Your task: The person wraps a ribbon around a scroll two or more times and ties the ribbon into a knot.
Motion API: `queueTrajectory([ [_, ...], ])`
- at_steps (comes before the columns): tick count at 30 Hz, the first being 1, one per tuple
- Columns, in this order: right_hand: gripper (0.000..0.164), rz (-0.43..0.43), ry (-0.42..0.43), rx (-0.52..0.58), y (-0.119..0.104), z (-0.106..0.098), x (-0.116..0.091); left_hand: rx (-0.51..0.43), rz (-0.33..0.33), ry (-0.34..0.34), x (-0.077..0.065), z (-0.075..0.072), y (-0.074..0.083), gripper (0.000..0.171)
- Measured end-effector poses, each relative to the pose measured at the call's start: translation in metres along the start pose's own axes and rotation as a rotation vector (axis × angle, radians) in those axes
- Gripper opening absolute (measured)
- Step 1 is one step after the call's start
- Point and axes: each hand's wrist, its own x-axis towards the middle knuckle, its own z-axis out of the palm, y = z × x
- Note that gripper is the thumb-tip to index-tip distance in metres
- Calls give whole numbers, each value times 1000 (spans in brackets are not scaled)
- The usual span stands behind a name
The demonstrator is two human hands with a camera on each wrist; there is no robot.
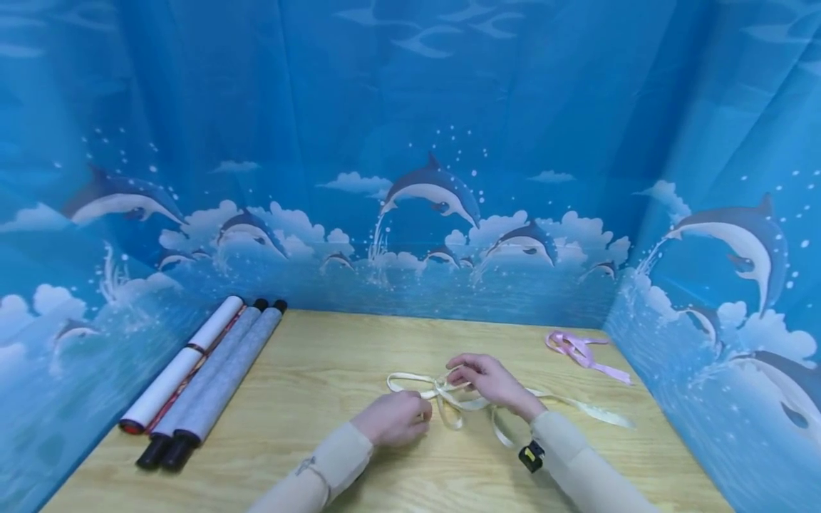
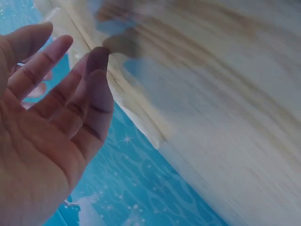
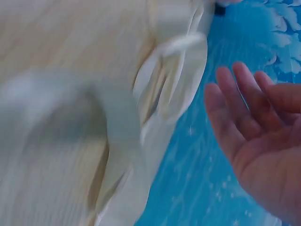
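Knotted in loops on the wood-grain tabletop (image 1: 333,363), the cream ribbon (image 1: 440,387) centres at two o'clock from the released left hand (image 1: 396,419) and nine o'clock from the equally released, loose-fingered right hand (image 1: 490,379).

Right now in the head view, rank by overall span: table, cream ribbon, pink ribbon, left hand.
1. Table
2. Cream ribbon
3. Pink ribbon and left hand: too alike to rank; the hand is nearer the camera.

Head view evenly bright, soft shadows on the counter (image 1: 308,385), wrist views dimmer and hazy, pale ribbon (image 3: 124,125) blurred in right wrist view
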Motion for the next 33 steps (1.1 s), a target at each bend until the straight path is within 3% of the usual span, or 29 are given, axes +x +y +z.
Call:
queueTrajectory([
  [3,23,-15,138,-165,8,-12,-1,0,-32,35,0,0,-1,17],
  [6,20,17,242,-372,20,-26,-4,11,-14,67,4,0,0,41],
  [9,28,86,237,-547,33,-38,-9,29,-2,49,8,3,5,63],
  [11,31,129,214,-603,40,-44,-13,33,-34,17,11,5,8,69],
  [15,36,154,170,-658,50,-57,-21,71,-143,-26,13,8,11,61],
  [17,31,150,128,-645,54,-63,-25,111,-162,-31,12,9,10,52],
  [22,10,155,23,-601,62,-74,-36,196,-103,-14,8,10,4,37],
  [25,9,136,28,-668,64,-75,-40,194,-78,3,3,9,-2,38],
  [27,11,148,60,-732,65,-74,-43,161,-63,18,-1,8,-7,35],
  [30,13,204,116,-799,68,-78,-51,66,-41,73,-10,4,-17,19],
  [32,11,264,159,-800,74,-85,-58,-26,-36,110,-16,0,-28,8],
  [33,8,288,187,-792,78,-91,-62,-69,-44,129,-20,-3,-34,12],
])
